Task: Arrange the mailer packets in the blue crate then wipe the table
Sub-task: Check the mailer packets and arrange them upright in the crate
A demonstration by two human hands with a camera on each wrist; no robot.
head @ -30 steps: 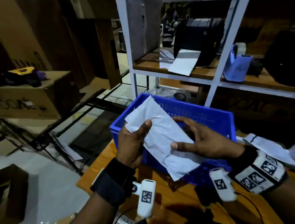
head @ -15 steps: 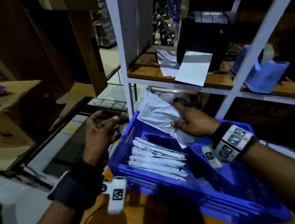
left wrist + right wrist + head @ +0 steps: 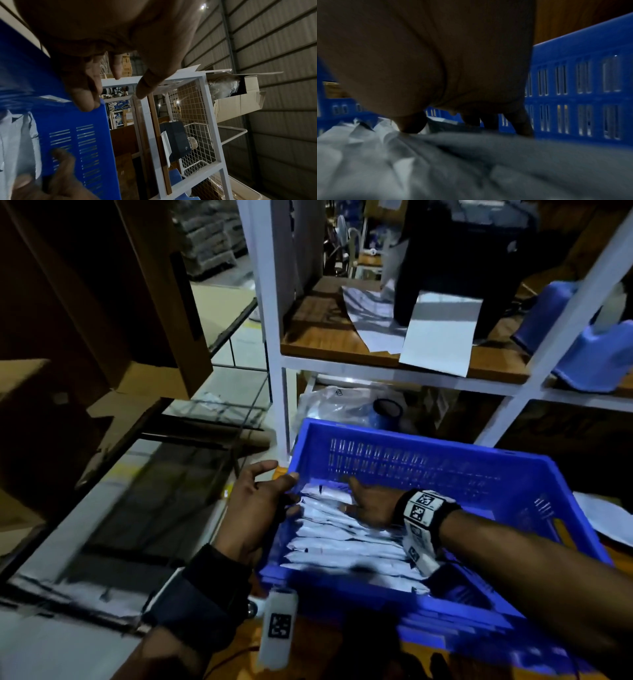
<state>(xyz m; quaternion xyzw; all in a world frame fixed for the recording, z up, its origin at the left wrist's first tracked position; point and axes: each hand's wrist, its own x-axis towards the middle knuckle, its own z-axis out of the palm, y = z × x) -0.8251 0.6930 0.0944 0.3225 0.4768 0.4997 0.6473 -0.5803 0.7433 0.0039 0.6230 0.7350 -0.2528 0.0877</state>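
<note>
Head view: blue crate [image 3: 428, 460] sits on the wooden worktop [image 3: 308, 652], in front of a white shelf rack [image 3: 274, 344]. Inside the crate, white mailer packets [image 3: 342, 542] stand on edge in an overlapping row along the left half. Right hand [image 3: 368, 503] is down inside the crate, palm on the far end of the row, fingers extended towards the far wall; it presses rather than grips. Left hand [image 3: 257, 501] is at the crate's left wall near the far corner, fingers spread, thumb over the rim and touching the packets' ends. More white packets [image 3: 603, 518] lie on the worktop to the right of the crate. A shelf of the rack carries loose white sheets [image 3: 438, 337] and a blue cloth [image 3: 589, 354].

Left wrist view: left hand [image 3: 106, 47] has fingers loosely extended; fingertips [image 3: 85, 102] rest on the rim of the crate [image 3: 72, 135]. Thumb lies against the slotted wall, nothing clamped. Packets [image 3: 17, 142] show pale at the left, inside the crate. Rack [image 3: 171, 121] stands behind.

Right wrist view: dark and blurred. Right hand [image 3: 428, 60] fills the upper frame, its fingertips [image 3: 412, 125] touching the top of the packets [image 3: 402, 162]. Fingers appear straight, probably pressing flat, though blur leaves this uncertain. Slotted crate wall [image 3: 582, 88] at right
</note>
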